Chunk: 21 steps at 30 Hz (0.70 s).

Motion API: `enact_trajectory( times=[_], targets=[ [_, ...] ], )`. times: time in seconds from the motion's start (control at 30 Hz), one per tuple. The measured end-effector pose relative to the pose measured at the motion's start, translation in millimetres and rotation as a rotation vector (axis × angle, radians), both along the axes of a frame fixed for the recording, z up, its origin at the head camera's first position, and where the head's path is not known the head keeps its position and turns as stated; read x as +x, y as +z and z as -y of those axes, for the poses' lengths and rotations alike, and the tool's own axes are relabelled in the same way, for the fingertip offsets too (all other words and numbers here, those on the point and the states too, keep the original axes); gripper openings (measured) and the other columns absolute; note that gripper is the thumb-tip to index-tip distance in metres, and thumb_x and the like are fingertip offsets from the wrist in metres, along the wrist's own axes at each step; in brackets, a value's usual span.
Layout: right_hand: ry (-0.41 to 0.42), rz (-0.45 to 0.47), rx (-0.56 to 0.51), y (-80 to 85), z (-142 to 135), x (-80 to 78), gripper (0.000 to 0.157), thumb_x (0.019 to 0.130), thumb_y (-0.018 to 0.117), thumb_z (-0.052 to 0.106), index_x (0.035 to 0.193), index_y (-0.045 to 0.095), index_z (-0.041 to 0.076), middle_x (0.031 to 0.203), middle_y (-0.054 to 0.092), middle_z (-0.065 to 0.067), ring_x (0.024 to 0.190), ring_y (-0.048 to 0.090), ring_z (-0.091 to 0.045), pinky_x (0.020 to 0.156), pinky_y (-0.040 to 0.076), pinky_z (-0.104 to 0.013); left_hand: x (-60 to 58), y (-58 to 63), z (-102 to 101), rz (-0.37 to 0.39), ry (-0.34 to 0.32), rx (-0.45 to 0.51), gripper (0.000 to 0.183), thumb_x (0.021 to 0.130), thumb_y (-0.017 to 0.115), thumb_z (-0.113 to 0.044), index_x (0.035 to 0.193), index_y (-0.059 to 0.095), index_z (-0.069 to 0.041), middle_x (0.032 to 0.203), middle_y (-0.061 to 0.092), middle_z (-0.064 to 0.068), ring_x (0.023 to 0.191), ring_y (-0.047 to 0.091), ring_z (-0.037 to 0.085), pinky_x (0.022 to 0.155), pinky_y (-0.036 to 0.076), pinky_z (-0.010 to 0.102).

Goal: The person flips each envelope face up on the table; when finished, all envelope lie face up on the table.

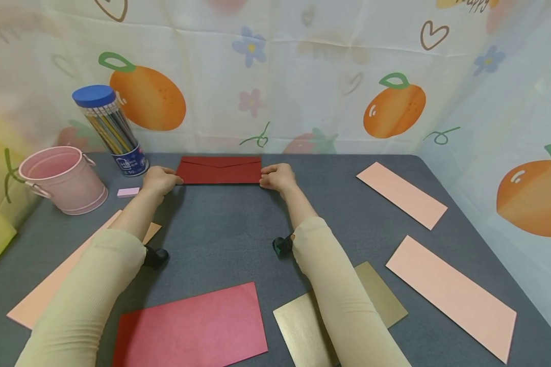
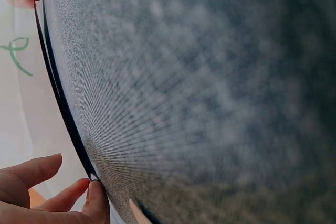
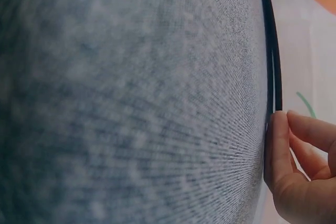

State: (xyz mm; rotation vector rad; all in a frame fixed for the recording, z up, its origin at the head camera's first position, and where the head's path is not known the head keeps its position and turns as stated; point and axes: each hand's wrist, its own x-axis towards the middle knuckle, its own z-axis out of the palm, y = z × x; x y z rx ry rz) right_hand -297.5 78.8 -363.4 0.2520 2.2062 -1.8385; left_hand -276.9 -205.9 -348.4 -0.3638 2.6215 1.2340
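Note:
A dark red envelope (image 1: pixel 219 169) lies flat at the far middle of the grey table mat (image 1: pixel 229 229). My left hand (image 1: pixel 161 179) is at its left end and my right hand (image 1: pixel 277 177) at its right end. In the left wrist view the envelope (image 2: pixel 58 98) shows as a thin dark edge, and my thumb tip (image 2: pixel 97 195) touches its end with the other fingers loosely extended. In the right wrist view my thumb (image 3: pixel 277 145) meets the end of the envelope's edge (image 3: pixel 272 51), with the fingers just beside it.
A pencil tub with a blue lid (image 1: pixel 110 127), a pink bucket (image 1: pixel 64 178) and a pink eraser (image 1: pixel 128 192) stand at the far left. Pink paper strips (image 1: pixel 401 194) (image 1: pixel 450 295) lie on the right and one (image 1: pixel 50 290) on the left. A red card (image 1: pixel 190 329) and a gold card (image 1: pixel 298 329) lie near me.

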Motion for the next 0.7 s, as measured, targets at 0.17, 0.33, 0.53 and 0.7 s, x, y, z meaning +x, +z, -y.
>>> enact_trajectory(
  times=[0.17, 0.33, 0.53, 0.7],
  targets=[
    [0.017, -0.005, 0.03, 1.7, 1, 1.2, 0.041, 0.09, 0.062, -0.007, 0.131, 0.06, -0.003, 0.135, 0.06, -0.021, 0.118, 0.066, -0.031, 0.093, 0.057, -0.03, 1.0, 0.2, 1, 0.0, -0.02, -0.002, 0.058, 0.094, 0.054, -0.017, 0.143, 0.041, 0.011, 0.152, 0.036, 0.032, 0.141, 0.035, 0.047, 0.115, 0.035, 0.058],
    [0.024, -0.01, 0.044, 4.3, 2, 1.2, 0.039, 0.09, 0.063, -0.006, 0.129, 0.061, -0.004, 0.135, 0.06, -0.02, 0.118, 0.066, -0.031, 0.092, 0.058, -0.03, 1.1, 0.7, 1, 0.003, -0.047, 0.006, 0.059, 0.094, 0.053, -0.018, 0.144, 0.039, 0.012, 0.152, 0.034, 0.033, 0.141, 0.033, 0.048, 0.116, 0.033, 0.059],
    [0.037, -0.002, 0.063, 7.0, -1, 0.0, 0.041, 0.09, 0.063, -0.004, 0.131, 0.061, -0.001, 0.136, 0.06, -0.018, 0.119, 0.064, -0.03, 0.094, 0.057, -0.032, -0.8, 2.1, 2, 0.001, -0.097, -0.001, 0.059, 0.095, 0.052, -0.018, 0.142, 0.039, 0.015, 0.151, 0.034, 0.035, 0.14, 0.033, 0.049, 0.117, 0.031, 0.06],
    [0.077, -0.017, 0.089, 14.2, -5, -0.1, 0.041, 0.092, 0.061, -0.002, 0.134, 0.059, 0.002, 0.136, 0.06, -0.016, 0.121, 0.062, -0.031, 0.097, 0.056, -0.036, -2.6, 6.6, 2, -0.019, -0.105, 0.02, 0.062, 0.095, 0.052, -0.017, 0.145, 0.033, 0.015, 0.152, 0.032, 0.035, 0.141, 0.032, 0.05, 0.116, 0.03, 0.062]
  ],
)
